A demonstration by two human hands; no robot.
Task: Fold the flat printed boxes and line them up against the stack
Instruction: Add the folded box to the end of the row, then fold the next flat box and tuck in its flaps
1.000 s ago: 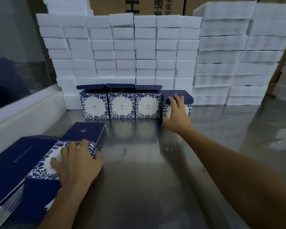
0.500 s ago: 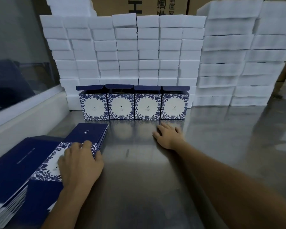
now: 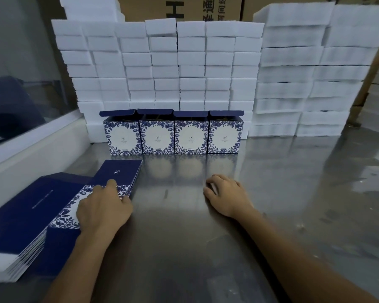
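Several folded boxes, blue floral print around a white oval, stand side by side with lids up against the stack of white foam blocks [image 3: 162, 68]; the rightmost folded box [image 3: 224, 136] ends the row. A pile of flat printed boxes [image 3: 116, 173] lies at the left of the steel table [image 3: 293, 193]. My left hand [image 3: 103, 209] lies on top of that pile, fingertips curled at its right edge. My right hand [image 3: 225, 194] rests on the bare table, fingers loosely curled, holding nothing, well in front of the row.
A second, taller heap of flat dark-blue boxes [image 3: 24, 219] sits at the near left corner. A white ledge with a glass pane [image 3: 26, 136] borders the left side. More white foam stacks [image 3: 315, 84] fill the back right, with brown cartons behind.
My right hand let go of the rightmost folded box, now in line with the row, and drew back onto the table. My left hand stayed on the flat pile.
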